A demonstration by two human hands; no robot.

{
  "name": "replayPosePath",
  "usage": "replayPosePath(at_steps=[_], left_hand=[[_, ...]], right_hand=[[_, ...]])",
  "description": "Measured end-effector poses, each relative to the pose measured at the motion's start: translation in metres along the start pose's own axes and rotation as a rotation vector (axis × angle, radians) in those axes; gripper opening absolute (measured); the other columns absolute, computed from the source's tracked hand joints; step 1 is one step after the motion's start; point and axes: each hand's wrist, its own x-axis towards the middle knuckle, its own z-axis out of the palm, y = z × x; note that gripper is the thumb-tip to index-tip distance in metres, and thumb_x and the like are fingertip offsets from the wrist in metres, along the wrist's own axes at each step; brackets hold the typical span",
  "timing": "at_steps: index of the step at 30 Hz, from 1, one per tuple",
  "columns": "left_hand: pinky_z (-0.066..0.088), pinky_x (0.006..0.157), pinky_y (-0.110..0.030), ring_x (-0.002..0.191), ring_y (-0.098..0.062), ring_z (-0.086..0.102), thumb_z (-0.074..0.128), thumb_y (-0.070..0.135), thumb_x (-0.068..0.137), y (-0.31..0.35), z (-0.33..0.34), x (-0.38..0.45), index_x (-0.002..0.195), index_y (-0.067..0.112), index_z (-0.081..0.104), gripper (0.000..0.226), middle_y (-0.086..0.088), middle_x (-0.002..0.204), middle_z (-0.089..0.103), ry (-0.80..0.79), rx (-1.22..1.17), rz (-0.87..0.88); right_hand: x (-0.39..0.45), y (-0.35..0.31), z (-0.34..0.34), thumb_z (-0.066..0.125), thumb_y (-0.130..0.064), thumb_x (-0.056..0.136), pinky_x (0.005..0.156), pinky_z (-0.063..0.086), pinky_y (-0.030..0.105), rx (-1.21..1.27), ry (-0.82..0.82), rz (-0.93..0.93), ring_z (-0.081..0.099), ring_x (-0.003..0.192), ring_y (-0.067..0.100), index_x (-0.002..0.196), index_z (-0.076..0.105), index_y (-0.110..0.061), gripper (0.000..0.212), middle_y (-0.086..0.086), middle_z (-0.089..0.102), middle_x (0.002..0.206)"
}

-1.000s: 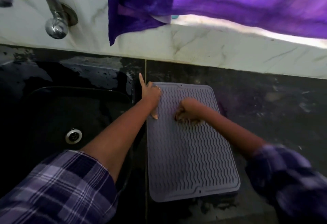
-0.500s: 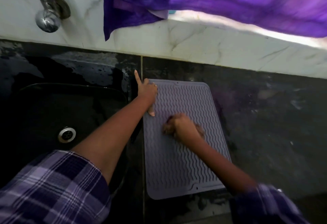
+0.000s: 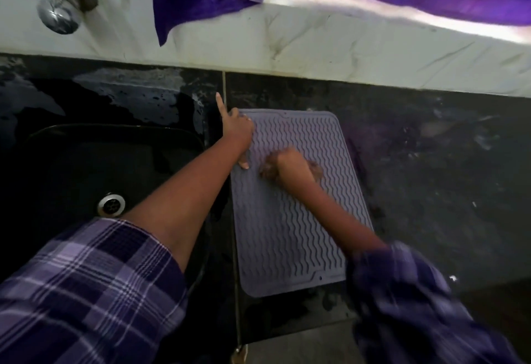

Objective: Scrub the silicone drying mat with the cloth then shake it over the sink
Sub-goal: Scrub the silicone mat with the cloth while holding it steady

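Scrubbing underway: right hand [image 3: 290,162] closed round brown cloth [image 3: 314,169] mid silicone drying mat [image 3: 287,234]; left hand [image 3: 240,133] spread, empty, pinning mat's far-left corner on tabletop [image 3: 431,162]. Shake over sink [image 3: 86,162] not yet done.

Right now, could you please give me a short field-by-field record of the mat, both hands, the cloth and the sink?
mat: grey ribbed silicone mat, flat on the dark counter, right of the sink
left hand: left hand pressing the mat's far left corner, index finger pointing away
right hand: right hand closed on the cloth, mid-mat
cloth: brownish cloth, mostly hidden, blurred
sink: black sink, drain visible
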Motion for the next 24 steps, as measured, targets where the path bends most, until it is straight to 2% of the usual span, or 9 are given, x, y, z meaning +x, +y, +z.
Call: replayPosePath(at_steps=[3,6,8,10,12,16,20,22,24], left_hand=[[-0.007,0.108,-0.074,0.135,-0.028,0.035,0.059,0.034,0.092,0.002,-0.001,-0.003,0.130,0.018,0.055,0.042,0.000,0.129,0.056,0.028,0.015,-0.009],[-0.006,0.109,-0.074,0.133,-0.028,0.036,0.059,0.037,0.091,0.003,0.000,-0.011,0.124,0.018,0.058,0.039,0.000,0.125,0.058,0.040,0.018,-0.020],[-0.011,0.101,-0.076,0.135,-0.029,0.034,0.075,0.049,0.074,0.005,-0.001,-0.016,0.124,0.016,0.057,0.062,-0.002,0.128,0.056,0.015,0.042,-0.041],[-0.006,0.103,-0.075,0.136,-0.029,0.033,0.082,0.050,0.064,0.007,-0.001,-0.020,0.127,0.016,0.055,0.077,-0.003,0.130,0.055,0.029,0.046,-0.070],[-0.001,0.108,-0.075,0.135,-0.030,0.033,0.079,0.045,0.071,0.009,0.002,-0.023,0.130,0.015,0.054,0.070,-0.004,0.130,0.055,0.081,0.015,-0.081],[-0.002,0.106,-0.075,0.138,-0.032,0.030,0.078,0.057,0.065,0.002,0.015,-0.030,0.141,0.012,0.040,0.096,-0.008,0.138,0.049,0.133,-0.048,-0.094],[0.003,0.109,-0.074,0.137,-0.032,0.031,0.068,0.058,0.075,-0.002,0.033,-0.051,0.143,0.012,0.039,0.087,-0.010,0.140,0.046,0.228,-0.055,-0.018],[0.000,0.108,-0.076,0.140,-0.032,0.027,0.072,0.052,0.074,0.000,0.035,-0.062,0.137,0.015,0.048,0.077,-0.010,0.141,0.047,0.210,-0.096,0.051],[-0.007,0.102,-0.077,0.144,-0.032,0.020,0.077,0.056,0.064,0.006,0.032,-0.072,0.138,0.017,0.046,0.089,-0.008,0.146,0.042,0.106,-0.155,0.106]], right_hand=[[-0.061,0.007,0.013,0.061,-0.011,0.084,0.098,0.043,0.035,-0.024,-0.163,-0.151,0.054,0.114,0.029,0.114,0.067,-0.013,0.031,0.007,0.064,0.123],[-0.032,0.007,-0.026,0.059,-0.019,0.089,0.090,0.055,0.038,0.085,-0.347,-0.007,0.067,0.097,0.024,0.111,0.069,-0.014,0.024,0.008,0.071,0.109],[0.005,0.007,-0.048,0.056,-0.014,0.091,0.077,0.058,0.033,0.202,-0.157,0.064,0.069,0.083,0.020,0.105,0.070,-0.013,0.020,0.008,0.072,0.095],[0.030,0.001,-0.046,0.057,-0.010,0.089,0.090,0.054,0.038,0.134,0.033,0.115,0.066,0.098,0.027,0.107,0.068,-0.008,0.022,0.014,0.070,0.106],[0.027,-0.012,-0.022,0.057,-0.014,0.089,0.104,0.044,0.039,0.022,0.049,0.062,0.058,0.114,0.029,0.114,0.066,-0.007,0.028,0.015,0.064,0.120],[-0.044,-0.012,0.029,0.050,-0.015,0.091,0.100,0.036,0.036,-0.072,0.144,-0.111,0.048,0.119,0.028,0.120,0.061,-0.007,0.031,0.013,0.055,0.126],[-0.109,-0.004,0.037,0.058,-0.012,0.087,0.098,0.041,0.038,-0.086,-0.046,-0.267,0.053,0.114,0.031,0.116,0.064,-0.003,0.031,0.016,0.058,0.122],[-0.097,-0.001,0.013,0.061,-0.017,0.087,0.096,0.049,0.037,-0.040,-0.171,-0.226,0.060,0.107,0.027,0.111,0.067,-0.009,0.026,0.011,0.065,0.117],[-0.067,0.003,-0.012,0.060,-0.016,0.088,0.092,0.055,0.039,0.041,-0.166,-0.154,0.066,0.099,0.023,0.106,0.071,-0.016,0.021,0.007,0.070,0.112]])
